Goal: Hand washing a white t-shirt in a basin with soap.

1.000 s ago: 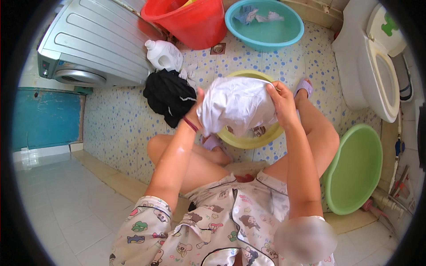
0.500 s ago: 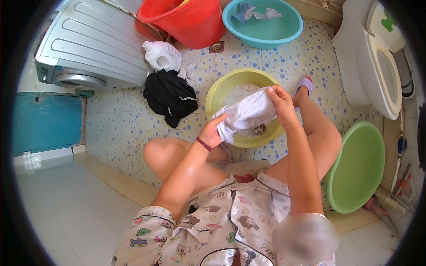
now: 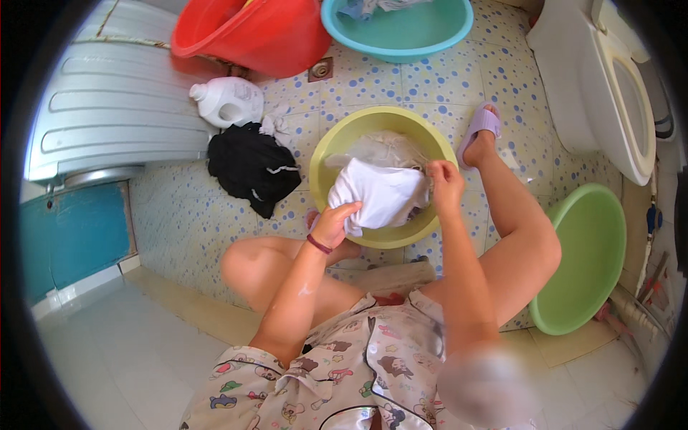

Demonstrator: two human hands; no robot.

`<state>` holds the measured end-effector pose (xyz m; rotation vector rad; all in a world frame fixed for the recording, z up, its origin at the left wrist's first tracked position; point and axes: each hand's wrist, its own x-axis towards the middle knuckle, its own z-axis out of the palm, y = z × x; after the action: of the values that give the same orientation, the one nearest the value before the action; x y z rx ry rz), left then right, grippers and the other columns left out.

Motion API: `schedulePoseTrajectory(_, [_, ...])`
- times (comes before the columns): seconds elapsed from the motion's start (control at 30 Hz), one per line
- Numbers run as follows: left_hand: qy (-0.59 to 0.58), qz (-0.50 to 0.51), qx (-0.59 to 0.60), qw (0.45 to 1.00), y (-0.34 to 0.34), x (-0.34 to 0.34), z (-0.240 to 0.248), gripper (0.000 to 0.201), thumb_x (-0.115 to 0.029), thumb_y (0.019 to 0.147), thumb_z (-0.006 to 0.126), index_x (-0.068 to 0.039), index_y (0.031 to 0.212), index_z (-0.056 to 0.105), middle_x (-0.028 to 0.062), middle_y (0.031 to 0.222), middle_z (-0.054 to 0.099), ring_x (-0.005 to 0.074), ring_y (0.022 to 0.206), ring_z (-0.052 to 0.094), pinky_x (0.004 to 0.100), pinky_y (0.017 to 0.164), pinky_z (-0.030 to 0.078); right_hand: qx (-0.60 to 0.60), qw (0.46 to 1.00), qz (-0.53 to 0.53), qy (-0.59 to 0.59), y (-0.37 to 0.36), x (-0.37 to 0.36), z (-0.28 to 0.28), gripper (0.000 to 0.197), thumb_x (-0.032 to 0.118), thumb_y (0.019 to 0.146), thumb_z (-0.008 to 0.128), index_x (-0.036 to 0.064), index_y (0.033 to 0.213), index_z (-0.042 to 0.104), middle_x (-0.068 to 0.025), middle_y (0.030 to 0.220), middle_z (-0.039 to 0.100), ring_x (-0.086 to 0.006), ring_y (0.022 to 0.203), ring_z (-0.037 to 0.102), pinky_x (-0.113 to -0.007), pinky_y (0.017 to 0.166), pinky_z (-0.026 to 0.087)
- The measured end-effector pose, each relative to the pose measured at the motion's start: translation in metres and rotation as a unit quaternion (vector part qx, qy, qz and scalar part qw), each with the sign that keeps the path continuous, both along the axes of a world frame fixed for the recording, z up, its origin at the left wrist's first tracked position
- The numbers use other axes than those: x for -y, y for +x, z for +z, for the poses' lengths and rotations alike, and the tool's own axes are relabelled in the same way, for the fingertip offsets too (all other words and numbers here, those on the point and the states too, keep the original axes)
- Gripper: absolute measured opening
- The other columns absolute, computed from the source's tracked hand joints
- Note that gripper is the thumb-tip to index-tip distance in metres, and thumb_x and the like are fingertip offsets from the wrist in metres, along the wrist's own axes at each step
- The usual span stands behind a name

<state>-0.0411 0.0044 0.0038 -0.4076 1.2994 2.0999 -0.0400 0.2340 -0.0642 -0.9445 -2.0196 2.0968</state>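
Observation:
Over the yellow-green basin [image 3: 325,147] I have a wet white garment [image 3: 381,195] spread between my hands. My left hand [image 3: 334,225], with a dark red band at its wrist, is closed on the near left edge of the cloth, thumb on top. At the far right edge, my right hand [image 3: 446,183] is pinched closed on the cloth's border; its fingertips are partly hidden. Beneath the garment, more pale wet laundry [image 3: 387,149] lies in the basin.
A black garment [image 3: 252,166] and a white detergent bottle [image 3: 231,102] are on the tiles to the left, beside the washing machine [image 3: 118,107]. Farther off stand a red tub [image 3: 265,36] and a turquoise basin [image 3: 401,49]. At right are a green basin [image 3: 584,265] and a toilet [image 3: 573,79].
The garment has come down lower and nearer the basin, spread wider. My right hand has dropped and turned, its fingers now bunched at the edge. The whole view has shifted slightly.

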Motion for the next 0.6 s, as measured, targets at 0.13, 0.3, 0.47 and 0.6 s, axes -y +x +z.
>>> schedulePoseTrajectory(0.13, [0.039, 0.018, 0.075, 0.996, -0.010, 0.000, -0.016, 0.045, -0.002, 0.077, 0.052, 0.001, 0.119, 0.039, 0.0089, 0.112, 0.051, 0.0202, 0.102, 0.050, 0.0332, 0.089, 0.039, 0.214, 0.875, -0.361, 0.242, 0.041, -0.028, -0.085, 0.017, 0.016, 0.080, 0.051, 0.0013, 0.088, 0.056, -0.0130, 0.084, 0.058, -0.0256, 0.077, 0.055, -0.035, 0.069, 0.043])
schedulePoseTrajectory(0.3, [0.003, 0.034, 0.079, 0.996, -0.025, 0.005, -0.024, 0.045, -0.007, 0.080, 0.053, 0.001, 0.121, 0.037, 0.0085, 0.115, 0.048, 0.0198, 0.105, 0.048, 0.0334, 0.090, 0.038, 0.455, 0.855, -0.132, 0.213, 0.074, -0.031, -0.113, 0.040, 0.016, 0.076, 0.055, 0.0038, 0.113, 0.044, -0.0180, 0.108, 0.045, -0.0332, 0.097, 0.047, -0.038, 0.081, 0.041])
schedulePoseTrajectory(0.47, [-0.007, 0.059, 0.134, 0.989, -0.040, 0.002, -0.027, 0.044, -0.012, 0.083, 0.048, 0.001, 0.123, 0.034, 0.0101, 0.119, 0.046, 0.0219, 0.107, 0.046, 0.0351, 0.092, 0.036, 0.465, 0.855, -0.048, 0.225, 0.070, -0.047, -0.146, 0.054, 0.016, 0.073, 0.058, 0.0036, 0.120, 0.035, -0.0211, 0.113, 0.040, -0.0347, 0.104, 0.040, -0.040, 0.085, 0.037])
schedulePoseTrajectory(0.6, [-0.024, 0.066, 0.151, 0.986, -0.042, 0.015, -0.036, 0.043, -0.015, 0.085, 0.044, 0.000, 0.124, 0.033, 0.0108, 0.121, 0.044, 0.0237, 0.110, 0.044, 0.0372, 0.094, 0.034, 0.442, 0.864, -0.007, 0.241, 0.063, -0.045, -0.164, 0.049, 0.019, 0.075, 0.054, 0.0016, 0.117, 0.037, -0.0204, 0.111, 0.042, -0.0342, 0.103, 0.042, -0.042, 0.084, 0.038])
